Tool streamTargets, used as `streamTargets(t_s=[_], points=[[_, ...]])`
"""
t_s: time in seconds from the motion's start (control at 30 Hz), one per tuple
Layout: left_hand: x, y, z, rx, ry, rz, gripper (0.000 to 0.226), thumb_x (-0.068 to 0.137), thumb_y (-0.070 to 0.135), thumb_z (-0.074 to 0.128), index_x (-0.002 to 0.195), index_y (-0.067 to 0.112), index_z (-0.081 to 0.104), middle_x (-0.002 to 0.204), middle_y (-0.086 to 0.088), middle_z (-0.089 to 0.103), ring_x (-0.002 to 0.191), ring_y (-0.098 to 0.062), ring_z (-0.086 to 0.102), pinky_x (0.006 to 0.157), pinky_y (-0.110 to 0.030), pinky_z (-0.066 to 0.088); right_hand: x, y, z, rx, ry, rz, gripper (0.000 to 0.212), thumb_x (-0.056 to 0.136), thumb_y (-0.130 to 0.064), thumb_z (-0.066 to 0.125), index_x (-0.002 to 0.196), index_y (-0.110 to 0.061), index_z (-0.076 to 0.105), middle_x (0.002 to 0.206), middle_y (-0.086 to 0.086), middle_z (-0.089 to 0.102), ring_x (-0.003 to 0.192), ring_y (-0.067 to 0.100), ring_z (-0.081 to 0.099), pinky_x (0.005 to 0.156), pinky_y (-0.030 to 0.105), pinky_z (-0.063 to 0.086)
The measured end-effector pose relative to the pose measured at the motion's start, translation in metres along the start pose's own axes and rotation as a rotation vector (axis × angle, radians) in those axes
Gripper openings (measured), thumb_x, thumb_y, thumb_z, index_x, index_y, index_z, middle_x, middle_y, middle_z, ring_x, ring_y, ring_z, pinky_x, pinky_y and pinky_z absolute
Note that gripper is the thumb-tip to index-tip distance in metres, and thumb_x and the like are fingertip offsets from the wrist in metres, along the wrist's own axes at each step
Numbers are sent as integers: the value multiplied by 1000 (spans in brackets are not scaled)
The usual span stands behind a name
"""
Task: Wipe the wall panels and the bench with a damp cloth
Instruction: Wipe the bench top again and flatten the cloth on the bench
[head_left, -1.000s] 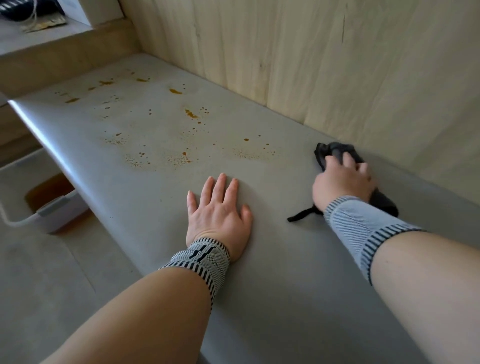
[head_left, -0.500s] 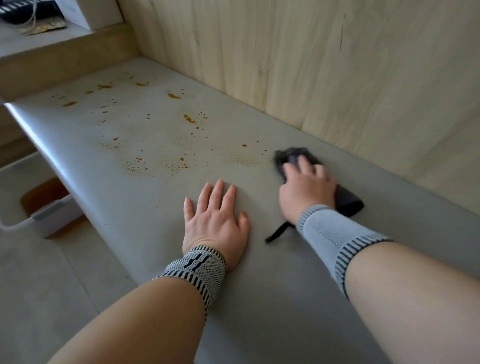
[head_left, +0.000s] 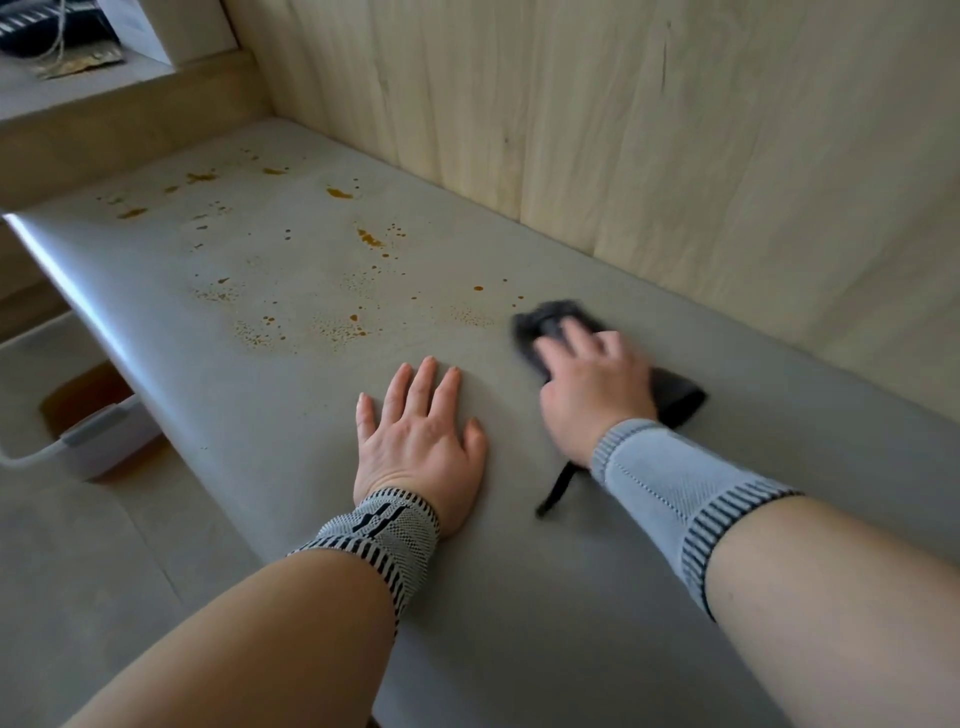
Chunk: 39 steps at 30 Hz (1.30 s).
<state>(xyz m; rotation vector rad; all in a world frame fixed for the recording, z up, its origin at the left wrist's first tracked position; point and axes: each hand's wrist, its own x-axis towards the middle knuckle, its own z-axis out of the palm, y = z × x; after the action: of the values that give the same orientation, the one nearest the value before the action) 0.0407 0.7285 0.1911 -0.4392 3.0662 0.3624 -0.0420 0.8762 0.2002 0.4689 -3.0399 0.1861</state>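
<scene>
The left hand (head_left: 415, 441) lies flat, fingers spread, on the grey tabletop (head_left: 270, 395), likely bracing the lean. The right hand (head_left: 592, 384) presses the dark cloth (head_left: 675, 397) down near the wall panels (head_left: 649, 130); blur hides whether its fingers curl. Orange stains (head_left: 343, 325) lie just ahead, nothing between.

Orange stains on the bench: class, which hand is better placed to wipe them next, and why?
The right hand. It already presses the dark cloth onto the bench, just short of the nearest orange stains. The left hand lies flat and bare on the bench, holding nothing.
</scene>
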Motion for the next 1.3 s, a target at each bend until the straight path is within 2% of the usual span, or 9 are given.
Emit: streamTargets(t_s=[0.1, 0.27, 0.37, 0.6, 0.73, 0.8, 1.03, 1.23, 1.3], points=[[-2, -2, -1, 11, 1, -4, 62, 99, 52, 22, 156, 34, 9, 165, 11, 0, 152, -12, -6, 122, -46, -9, -1, 19, -1, 56, -58, -325, 61, 80, -33, 32, 137, -29, 52, 154, 0, 37, 129, 29, 40, 108, 42, 31], [-1, -3, 0, 9, -3, -17, 63, 98, 51, 21, 156, 34, 5, 165, 12, -4, 151, -12, -10, 122, -45, -11, 31, 72, -6, -11, 25, 369, 46, 94, -29, 40, 139, -26, 45, 153, 3, 33, 128, 33, 34, 107, 42, 29], [-1, -2, 0, 16, -17, -12, 63, 98, 51, 20, 156, 34, 3, 165, 12, -5, 151, -12, -11, 121, -45, -12, 47, 37, -8, -52, 4, 486, 44, 95, -24, 35, 139, -23, 42, 149, 5, 33, 129, 33, 31, 106, 46, 26], [-1, -2, -1, 29, -12, -13, 63, 98, 51, 19, 156, 34, 4, 165, 12, -5, 151, -12, -10, 121, -45, -11, 52, 16, -2, 33, -78, -244, 50, 93, -23, 42, 142, -34, 42, 157, -7, 28, 135, 23, 31, 111, 38, 27], [0, -2, 1, 19, -18, -11, 63, 98, 50, 20, 156, 34, 3, 165, 12, -6, 151, -11, -12, 121, -45, -13, 60, 55, -8, 18, -25, 344, 46, 96, -23, 38, 141, -29, 41, 153, -1, 32, 130, 30, 33, 108, 42, 29], [1, -2, 2, 20, -16, -9, 63, 98, 51, 19, 156, 34, 2, 165, 13, -7, 151, -12, -12, 121, -45, -13, 62, 32, -7, -55, -50, 407, 47, 96, -21, 35, 141, -27, 39, 153, 1, 30, 132, 31, 30, 108, 45, 26], [-1, -2, 1, 43, -12, -10, 63, 98, 51, 19, 157, 33, 3, 165, 11, -6, 151, -12, -11, 121, -45, -12, 48, -16, 1, 17, -146, -442, 53, 97, -23, 39, 148, -34, 34, 162, -4, 16, 144, 21, 21, 118, 37, 17], [1, -3, 3, 28, -20, -9, 63, 98, 51, 18, 156, 34, 2, 165, 12, -7, 151, -12, -12, 121, -45, -13, 49, 46, -2, 0, -1, 269, 47, 95, -32, 39, 141, -27, 41, 156, 5, 27, 136, 28, 30, 112, 44, 23], [1, -3, 3, 32, -21, -8, 64, 98, 52, 17, 156, 34, 2, 165, 12, -7, 151, -12, -12, 121, -45, -13, 38, 27, 2, -56, 44, 250, 45, 95, -29, 39, 140, -23, 42, 155, 9, 28, 135, 31, 31, 111, 44, 23]])
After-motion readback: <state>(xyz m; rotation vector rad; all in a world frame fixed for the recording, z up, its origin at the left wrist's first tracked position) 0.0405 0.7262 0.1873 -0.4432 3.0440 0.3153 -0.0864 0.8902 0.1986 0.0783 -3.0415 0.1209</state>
